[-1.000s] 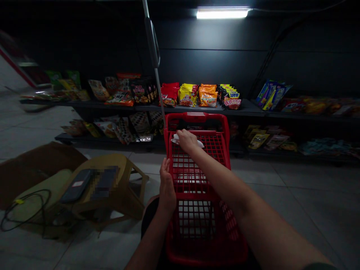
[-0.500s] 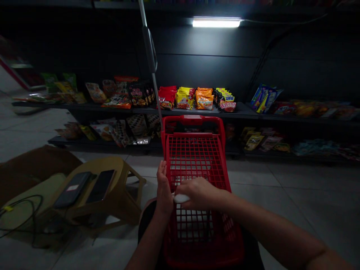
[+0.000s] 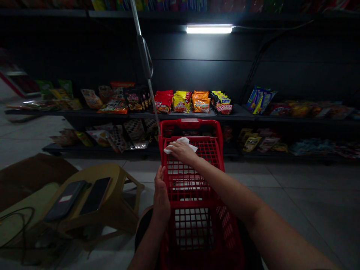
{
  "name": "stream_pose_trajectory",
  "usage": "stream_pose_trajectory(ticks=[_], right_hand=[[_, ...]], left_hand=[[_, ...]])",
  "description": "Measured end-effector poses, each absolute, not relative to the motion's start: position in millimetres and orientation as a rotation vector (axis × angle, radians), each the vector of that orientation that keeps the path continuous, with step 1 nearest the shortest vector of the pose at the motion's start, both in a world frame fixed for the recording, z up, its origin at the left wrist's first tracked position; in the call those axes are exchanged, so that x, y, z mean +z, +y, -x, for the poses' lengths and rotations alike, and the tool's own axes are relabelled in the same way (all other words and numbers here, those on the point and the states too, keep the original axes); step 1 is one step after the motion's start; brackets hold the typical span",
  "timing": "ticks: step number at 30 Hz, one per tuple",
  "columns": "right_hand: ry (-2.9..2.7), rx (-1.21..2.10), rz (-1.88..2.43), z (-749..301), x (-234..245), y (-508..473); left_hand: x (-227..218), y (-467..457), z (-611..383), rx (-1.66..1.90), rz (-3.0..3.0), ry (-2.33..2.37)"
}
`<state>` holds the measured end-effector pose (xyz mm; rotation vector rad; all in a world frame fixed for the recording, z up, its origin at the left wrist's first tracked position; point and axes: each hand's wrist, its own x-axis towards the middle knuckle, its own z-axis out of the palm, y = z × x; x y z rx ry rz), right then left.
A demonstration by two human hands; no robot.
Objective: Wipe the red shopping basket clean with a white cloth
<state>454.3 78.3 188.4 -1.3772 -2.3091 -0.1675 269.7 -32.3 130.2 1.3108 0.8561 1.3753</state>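
A red plastic shopping basket (image 3: 192,204) with grid walls stands upright between my legs, its handle raised at the far end. My right hand (image 3: 181,152) is closed on a white wipe (image 3: 193,147) and presses it against the upper left part of the far grid wall. Along the basket's left side rests my left hand (image 3: 161,197), palm against the rim, fingers stretched out and holding nothing. A metal telescopic rod (image 3: 152,93) with a dark grip rises at the basket's far left corner.
Ahead, dark shelves (image 3: 242,112) carry snack packets (image 3: 201,102) in several colours. A lit tube lamp (image 3: 209,29) hangs above them. To the left, a yellowish plastic stool (image 3: 112,174) bears a phone (image 3: 95,195) and a dark flat case (image 3: 66,200). Black cables (image 3: 24,219) lie beside it.
My right hand has moved away from me with the wipe, from the basket's near left rim to the top of the far wall. The left hand stays at the left side.
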Motion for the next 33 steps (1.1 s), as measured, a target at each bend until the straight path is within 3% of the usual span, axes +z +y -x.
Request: stream_pose_trajectory(ticks=[13, 18, 26, 33], right_hand=[[-2.127, -0.191, 1.798, -597, 201, -5], [-2.029, -0.176, 2.016, -569, 229, -23], [-2.335, -0.146, 1.412, -394, 201, -26], [-2.311, -0.084, 1.394, -443, 189, -37]], left_hand=[[136, -38, -266, 1.346, -1.321, 0.825], [136, -38, -268, 1.37, -1.305, 0.837], [136, -38, -267, 1.448, -1.322, 0.891], [134, -40, -266, 1.385, -1.332, 0.88]])
